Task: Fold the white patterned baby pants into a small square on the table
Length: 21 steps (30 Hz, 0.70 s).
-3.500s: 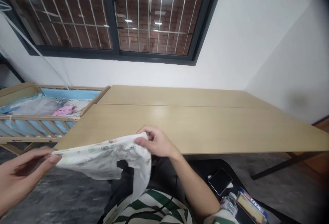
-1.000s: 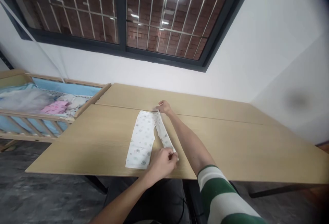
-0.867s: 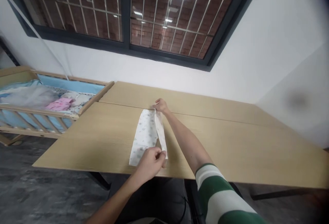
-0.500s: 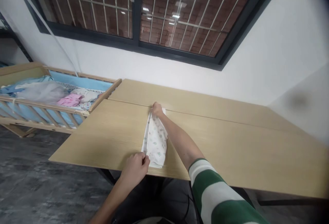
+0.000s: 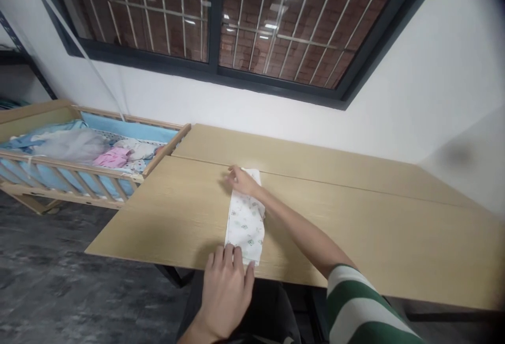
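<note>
A white cloth [image 5: 246, 225] with a small green and grey print lies folded into a narrow strip, running away from me across the wooden table. My left hand [image 5: 226, 286] rests palm down at its near end, fingers stretched out over the near left corner and thumb apart. At the far end, my right hand [image 5: 241, 181] lies across the cloth with its loosely bent fingers apart, reaching past the left edge. Neither hand grips the fabric. My right forearm passes beside the cloth's right edge.
The wooden table [image 5: 355, 228] extends far to the right, with a seam along its length. At the left stands a wooden crib [image 5: 130, 175] with blue lining, holding a pink cloth [image 5: 113, 157] and white netting [image 5: 74, 144]. A barred window [image 5: 276, 28] is above the table.
The cloth's left edge has been folded over and now lies flat. Both hands have loosened from their pinches; the left has turned palm down with its fingers stretched out.
</note>
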Available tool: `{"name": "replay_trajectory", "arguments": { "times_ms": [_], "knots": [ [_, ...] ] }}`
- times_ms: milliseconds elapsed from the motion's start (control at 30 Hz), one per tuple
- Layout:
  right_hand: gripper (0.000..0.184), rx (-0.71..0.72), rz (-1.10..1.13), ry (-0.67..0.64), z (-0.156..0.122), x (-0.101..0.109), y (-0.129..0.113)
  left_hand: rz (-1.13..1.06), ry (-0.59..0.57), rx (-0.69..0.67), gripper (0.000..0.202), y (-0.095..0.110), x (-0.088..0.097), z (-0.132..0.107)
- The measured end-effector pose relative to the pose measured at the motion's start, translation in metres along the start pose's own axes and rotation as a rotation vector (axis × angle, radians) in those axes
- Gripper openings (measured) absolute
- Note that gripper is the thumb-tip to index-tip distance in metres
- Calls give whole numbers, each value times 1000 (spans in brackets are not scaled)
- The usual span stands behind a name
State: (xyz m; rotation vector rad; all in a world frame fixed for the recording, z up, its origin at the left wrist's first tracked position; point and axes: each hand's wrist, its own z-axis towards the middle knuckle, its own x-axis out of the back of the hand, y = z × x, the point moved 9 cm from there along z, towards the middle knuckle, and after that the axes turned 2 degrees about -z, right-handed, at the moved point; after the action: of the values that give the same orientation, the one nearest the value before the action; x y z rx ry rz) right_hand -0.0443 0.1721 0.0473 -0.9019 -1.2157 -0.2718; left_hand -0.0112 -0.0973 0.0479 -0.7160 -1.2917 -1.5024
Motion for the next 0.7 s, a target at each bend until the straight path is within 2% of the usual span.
{"name": "replay_trajectory", "arguments": {
  "times_ms": [67,133,200,300,400,533,600,700],
  "knots": [
    [55,275,52,-109,-43,-10,-40,19,131,-86,44,18,-2,-11],
    [61,478,94,-250,-92,-23,-70,62,188,-100,53,24,-12,-18],
    [62,618,126,-358,-134,-33,-89,122,157,-63,55,22,-29,-21],
    [62,685,130,-451,-170,-46,-91,162,72,-30,54,15,-54,-23],
    [60,672,112,-495,-182,-58,-77,173,54,-45,52,9,-73,-29],
    [58,682,62,-494,-180,-69,-57,250,136,-105,46,4,-85,-39],
    [60,672,14,-456,-166,-70,-44,276,172,-147,50,1,-87,-43],
    [64,597,-67,-376,-123,-66,-14,279,193,-206,67,-1,-88,-44]
  ]
}}
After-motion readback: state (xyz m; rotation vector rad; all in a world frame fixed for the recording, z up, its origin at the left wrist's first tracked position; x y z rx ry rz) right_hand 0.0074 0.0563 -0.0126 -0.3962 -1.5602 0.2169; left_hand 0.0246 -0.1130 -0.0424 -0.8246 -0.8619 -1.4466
